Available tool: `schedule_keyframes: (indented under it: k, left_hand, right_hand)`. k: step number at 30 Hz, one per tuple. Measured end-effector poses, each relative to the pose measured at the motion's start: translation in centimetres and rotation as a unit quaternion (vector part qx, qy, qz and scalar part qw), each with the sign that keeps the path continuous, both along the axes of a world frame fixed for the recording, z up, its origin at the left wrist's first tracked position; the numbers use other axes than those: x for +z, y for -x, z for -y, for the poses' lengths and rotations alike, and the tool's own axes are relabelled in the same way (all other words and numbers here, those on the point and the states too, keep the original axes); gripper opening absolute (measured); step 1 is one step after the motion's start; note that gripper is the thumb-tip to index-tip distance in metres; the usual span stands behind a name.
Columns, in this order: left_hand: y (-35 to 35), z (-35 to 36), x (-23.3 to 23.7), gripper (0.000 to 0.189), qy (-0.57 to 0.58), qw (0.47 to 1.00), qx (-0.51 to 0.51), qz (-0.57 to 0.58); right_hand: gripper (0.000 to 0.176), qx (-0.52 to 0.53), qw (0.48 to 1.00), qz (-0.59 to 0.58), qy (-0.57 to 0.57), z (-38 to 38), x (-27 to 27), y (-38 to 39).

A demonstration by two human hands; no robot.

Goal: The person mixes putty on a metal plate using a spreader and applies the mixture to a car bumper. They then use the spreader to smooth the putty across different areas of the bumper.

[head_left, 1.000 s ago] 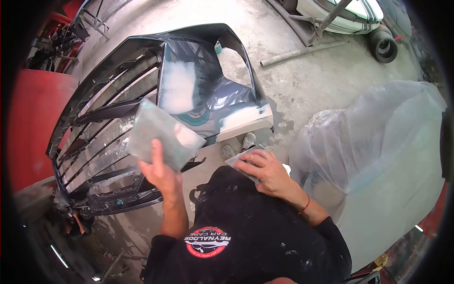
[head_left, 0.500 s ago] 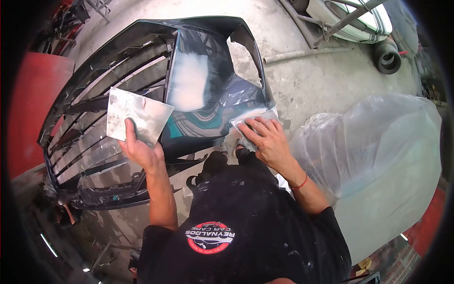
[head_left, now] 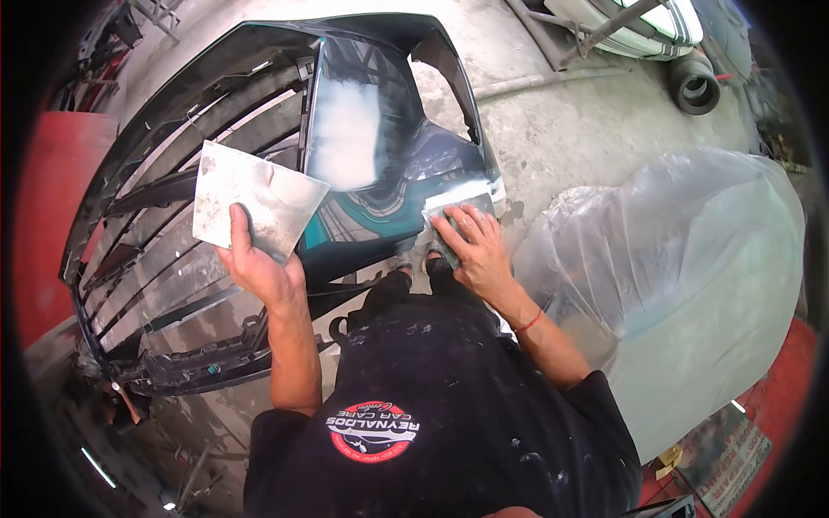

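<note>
A dark car bumper (head_left: 350,226) with a slatted grille opening lies before me. On its panel is a smooth whitish filler patch (head_left: 345,138). My left hand (head_left: 263,272) holds a square, smeared, light-coloured plate (head_left: 250,197) over the grille slats, thumb on top and the other fingers underneath. At the bumper's lower right corner, my right hand (head_left: 484,259) grips a flat putty spreader (head_left: 439,210), its fingers spread across the face. The spreader's far edge lies against a white filler strip (head_left: 458,192) there; the exact contact line is hard to make out.
Plastic sheeting (head_left: 596,250) covers a large rounded pale part on the right. Metal tubing (head_left: 553,82) and a dark cylindrical object (head_left: 694,91) lie at the back right. A red panel (head_left: 69,207) stands on the left. My feet are just below the bumper's near edge.
My right hand and the spreader have shifted slightly left, and the spreader's face shows more now. The left hand keeps its hold on the plate. The view has moved a little.
</note>
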State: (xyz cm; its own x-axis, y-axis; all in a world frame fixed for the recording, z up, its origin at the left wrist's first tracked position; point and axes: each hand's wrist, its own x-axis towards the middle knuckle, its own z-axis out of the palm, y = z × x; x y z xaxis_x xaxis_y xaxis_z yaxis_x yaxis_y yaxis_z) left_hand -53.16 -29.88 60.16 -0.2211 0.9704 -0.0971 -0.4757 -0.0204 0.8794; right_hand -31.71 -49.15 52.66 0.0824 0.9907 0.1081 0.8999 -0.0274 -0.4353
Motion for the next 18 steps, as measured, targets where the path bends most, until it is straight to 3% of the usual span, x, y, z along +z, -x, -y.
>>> schedule_keyframes:
  k: [8,11,18]
  left_hand:
    - [-0.2,0.0,0.5,0.039,0.012,1.000,0.000,-0.004]
    - [0.0,0.1,0.3,0.038,0.005,1.000,-0.003,-0.013]
    - [-0.1,0.0,0.1,0.036,0.012,1.000,0.003,-0.014]
  right_hand:
    - [0.076,-0.030,0.998,-0.045,-0.013,0.4,3.4,-1.1]
    - [0.076,-0.019,0.999,0.003,0.041,-2.7,4.9,-3.1]
    - [0.067,0.031,0.992,-0.042,0.113,-3.4,4.1,-2.9]
